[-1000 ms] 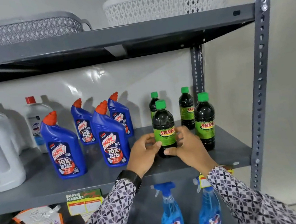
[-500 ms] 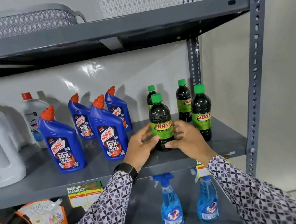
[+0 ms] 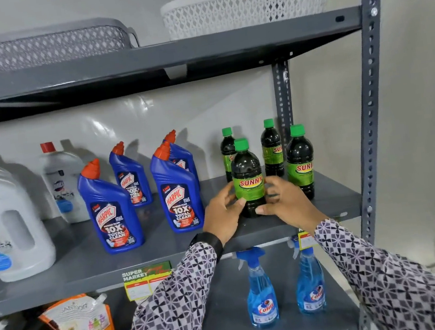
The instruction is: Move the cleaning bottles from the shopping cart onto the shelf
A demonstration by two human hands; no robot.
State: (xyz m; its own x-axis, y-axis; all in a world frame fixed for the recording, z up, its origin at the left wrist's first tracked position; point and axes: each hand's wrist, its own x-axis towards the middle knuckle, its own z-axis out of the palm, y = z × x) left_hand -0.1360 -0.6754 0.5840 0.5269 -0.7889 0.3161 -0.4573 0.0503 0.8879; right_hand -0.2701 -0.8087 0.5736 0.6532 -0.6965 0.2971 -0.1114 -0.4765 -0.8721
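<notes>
Right now the front dark bottle (image 3: pixel 247 178) stands upright on the middle shelf (image 3: pixel 85 262), near its front edge, its long axis vertical and its green label facing the camera. It sits squarely between the two hands — the left hand (image 3: pixel 224 213) touches its left side, the right hand (image 3: pixel 284 200) its right side, and neither is clearly nearer. The fingers (image 3: pixel 265 209) of both hands curl loosely against the lower body and label; it looks like a light two-sided hold for turning or nudging, not a lift, though I cannot tell how firmly they press.

Counting — four dark bottles with green caps in all: the one in hand, two behind it, one to its right (image 3: pixel 300 162). Four blue angled-neck bottles (image 3: pixel 110 212) stand left of them, and three white jugs (image 3: pixel 2 223) further left. On the shelf below are two blue spray bottles (image 3: pixel 260 292). The shopping cart is not in view.
</notes>
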